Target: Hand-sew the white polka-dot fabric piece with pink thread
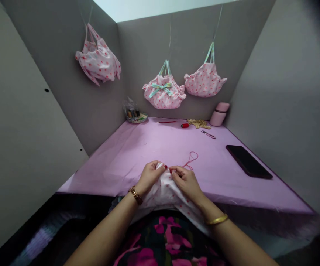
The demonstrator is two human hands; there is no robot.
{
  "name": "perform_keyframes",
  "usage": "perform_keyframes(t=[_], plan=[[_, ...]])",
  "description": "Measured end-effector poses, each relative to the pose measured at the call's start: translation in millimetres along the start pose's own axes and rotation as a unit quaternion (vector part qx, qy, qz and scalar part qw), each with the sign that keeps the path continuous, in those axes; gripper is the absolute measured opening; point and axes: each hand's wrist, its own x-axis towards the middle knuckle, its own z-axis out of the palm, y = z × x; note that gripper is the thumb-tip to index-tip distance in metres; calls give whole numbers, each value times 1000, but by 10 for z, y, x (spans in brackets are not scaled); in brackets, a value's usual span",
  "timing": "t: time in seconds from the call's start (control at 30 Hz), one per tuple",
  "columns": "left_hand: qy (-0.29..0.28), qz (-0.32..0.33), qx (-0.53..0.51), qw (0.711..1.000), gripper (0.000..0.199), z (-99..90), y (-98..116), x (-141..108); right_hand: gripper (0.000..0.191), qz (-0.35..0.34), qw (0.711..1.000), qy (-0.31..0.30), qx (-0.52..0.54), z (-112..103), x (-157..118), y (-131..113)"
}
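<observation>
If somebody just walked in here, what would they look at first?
Probably the three spotted pink pieces hanging against the grey walls, the middle one with a green bow. Next might come the left hand and right hand, pinching pale spotted cloth at the near edge of the lilac table. Then perhaps the dark phone on the table's right side.

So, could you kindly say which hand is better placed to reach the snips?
Probably the right hand: the snips lie on its side of the table, farther from the left hand; both are at the spotted cloth.
</observation>
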Motion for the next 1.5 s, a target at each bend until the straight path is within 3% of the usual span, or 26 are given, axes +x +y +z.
perform_keyframes(t=[0.77,1.5], plan=[[-47,-40,-67,996,26,2,65,25,27,13,995,-33,93,-41,10,40],[-74,-48,-72,994,28,-20,80,38,20,-9,997,-27,76,-5,38,58]])
